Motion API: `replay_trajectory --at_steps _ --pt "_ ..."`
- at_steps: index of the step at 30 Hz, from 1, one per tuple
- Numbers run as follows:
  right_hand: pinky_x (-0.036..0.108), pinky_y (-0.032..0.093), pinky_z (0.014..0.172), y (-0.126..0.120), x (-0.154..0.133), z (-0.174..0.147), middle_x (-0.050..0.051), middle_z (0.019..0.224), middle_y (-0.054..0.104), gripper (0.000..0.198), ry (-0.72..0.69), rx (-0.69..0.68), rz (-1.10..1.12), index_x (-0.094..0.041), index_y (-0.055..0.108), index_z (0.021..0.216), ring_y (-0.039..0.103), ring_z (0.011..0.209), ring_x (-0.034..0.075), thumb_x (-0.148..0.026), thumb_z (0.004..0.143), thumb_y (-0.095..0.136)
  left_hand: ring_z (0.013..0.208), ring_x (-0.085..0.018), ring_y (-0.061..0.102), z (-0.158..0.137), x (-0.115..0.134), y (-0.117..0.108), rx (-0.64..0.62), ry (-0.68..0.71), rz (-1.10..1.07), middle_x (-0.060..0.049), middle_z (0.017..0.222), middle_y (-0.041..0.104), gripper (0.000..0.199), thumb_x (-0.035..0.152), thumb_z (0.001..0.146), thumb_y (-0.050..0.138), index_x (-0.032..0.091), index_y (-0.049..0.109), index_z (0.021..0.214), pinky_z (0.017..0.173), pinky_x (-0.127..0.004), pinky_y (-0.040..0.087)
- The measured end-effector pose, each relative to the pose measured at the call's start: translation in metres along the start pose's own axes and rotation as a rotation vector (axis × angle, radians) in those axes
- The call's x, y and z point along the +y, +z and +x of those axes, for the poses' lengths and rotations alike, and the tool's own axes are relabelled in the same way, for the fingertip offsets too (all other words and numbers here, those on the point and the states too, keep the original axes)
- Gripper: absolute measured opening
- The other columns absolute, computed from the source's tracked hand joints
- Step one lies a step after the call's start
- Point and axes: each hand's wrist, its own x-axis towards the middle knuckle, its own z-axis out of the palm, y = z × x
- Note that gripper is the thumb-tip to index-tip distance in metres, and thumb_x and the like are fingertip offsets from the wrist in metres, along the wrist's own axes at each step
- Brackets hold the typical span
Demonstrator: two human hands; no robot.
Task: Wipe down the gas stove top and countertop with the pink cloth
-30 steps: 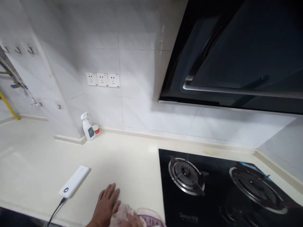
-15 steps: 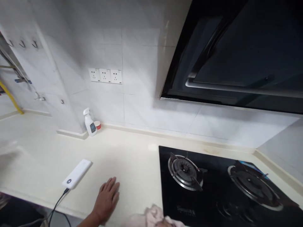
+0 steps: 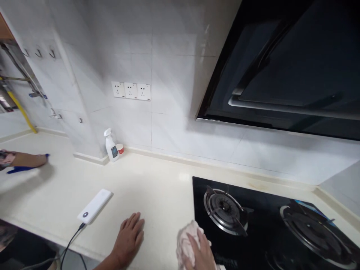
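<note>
My left hand [image 3: 128, 237] lies flat on the cream countertop [image 3: 157, 195], fingers stretched out and holding nothing. At the bottom centre, my right hand [image 3: 201, 252] presses on a crumpled pale pink cloth [image 3: 186, 245], its fingers curled over it. The cloth sits on the counter against the left edge of the black gas stove [image 3: 253, 232]. To the left of my left hand lies a white power bank [image 3: 95, 206] with a black cable [image 3: 72, 238] plugged into its near end.
A white spray bottle [image 3: 111, 146] and a small red-and-white cup [image 3: 120, 149] stand by the wall. Another person's arm [image 3: 28, 159] reaches in at far left, with something blue at the hand. A dark range hood [image 3: 281, 82] overhangs the stove. Sockets [image 3: 131, 91] are on the wall.
My right hand and the cloth have moved up into view from the bottom edge. The other person's arm now shows at far left. My left hand stays flat; the view shifted slightly.
</note>
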Motion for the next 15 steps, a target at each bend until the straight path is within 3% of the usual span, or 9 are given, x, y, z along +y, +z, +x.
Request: replay_trajectory --at_steps 3,7,11,15 --pt "0.058 0.047 0.100 0.027 -0.008 0.018 0.009 0.150 0.051 0.057 -0.080 -0.074 -0.053 -0.037 0.060 0.138 0.048 0.135 0.043 -0.050 0.083 0.064 0.134 -0.023 0.051 -0.002 -0.001 0.002 0.024 0.017 0.048 -0.005 0.146 0.057 0.040 0.038 0.097 0.051 0.031 0.060 0.135 0.104 -0.040 0.043" --pt "0.053 0.044 0.104 0.035 0.003 0.053 0.009 0.145 0.056 0.048 -0.075 -0.071 -0.071 -0.033 0.065 0.133 0.052 0.131 0.037 -0.049 0.089 0.056 0.134 -0.022 0.051 -0.005 -0.004 0.007 0.062 0.041 0.093 -0.004 0.148 0.055 0.041 0.037 0.096 0.053 0.032 0.058 0.137 0.104 -0.039 0.043" --pt "0.047 0.039 0.106 0.036 0.011 0.124 0.013 0.139 0.057 0.044 0.016 0.024 -0.115 -0.025 0.068 0.127 0.052 0.127 0.031 -0.046 0.094 0.047 0.136 -0.022 0.049 -0.007 -0.005 0.011 0.098 0.062 0.110 -0.003 0.149 0.054 0.042 0.035 0.096 0.054 0.032 0.057 0.137 0.103 -0.037 0.043" --pt "0.051 0.034 0.106 0.051 0.012 0.206 0.019 0.143 0.049 0.046 0.252 0.210 -0.181 -0.016 0.065 0.127 0.044 0.131 0.035 -0.041 0.092 0.050 0.136 -0.022 0.049 -0.008 -0.008 0.015 0.130 0.088 0.157 -0.004 0.151 0.052 0.043 0.036 0.094 0.055 0.032 0.058 0.137 0.103 -0.037 0.043"
